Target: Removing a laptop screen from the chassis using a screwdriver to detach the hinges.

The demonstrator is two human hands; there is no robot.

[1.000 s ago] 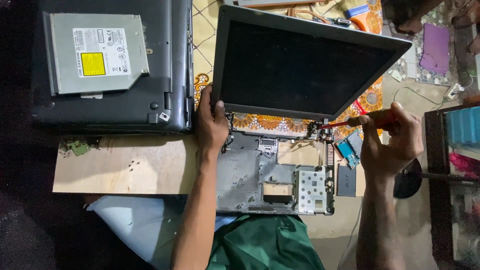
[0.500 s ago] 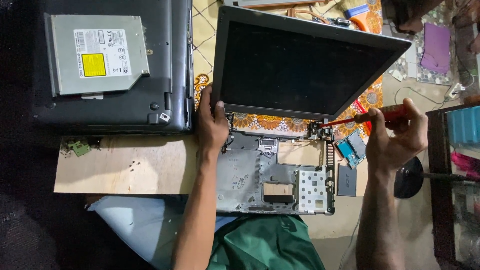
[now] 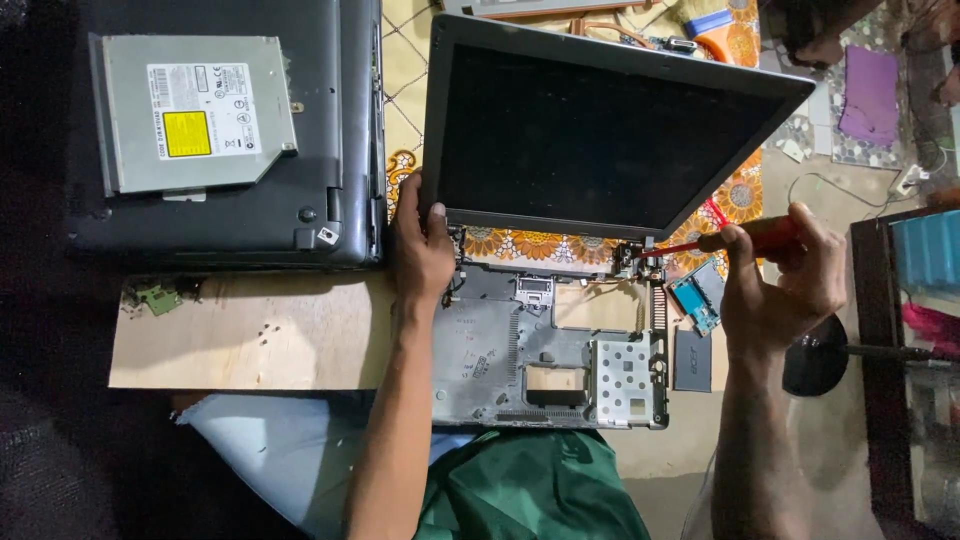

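A stripped grey laptop base (image 3: 520, 350) lies on a wooden board (image 3: 250, 335), with its dark screen (image 3: 600, 135) still hinged and tilted up. My left hand (image 3: 420, 245) grips the screen's lower left corner by the hinge. My right hand (image 3: 780, 280) holds a red-handled screwdriver (image 3: 745, 238), its tip at the right hinge (image 3: 640, 262).
A second dark laptop (image 3: 230, 140) lies upside down at upper left with a silver optical drive (image 3: 195, 110) on top. A small green circuit piece (image 3: 160, 297) sits on the board's left end. A blue circuit board (image 3: 695, 300) and a black part (image 3: 692, 360) lie right of the base.
My right hand has shifted slightly while working the screwdriver at the right hinge. My left hand and the screen stay where they were.
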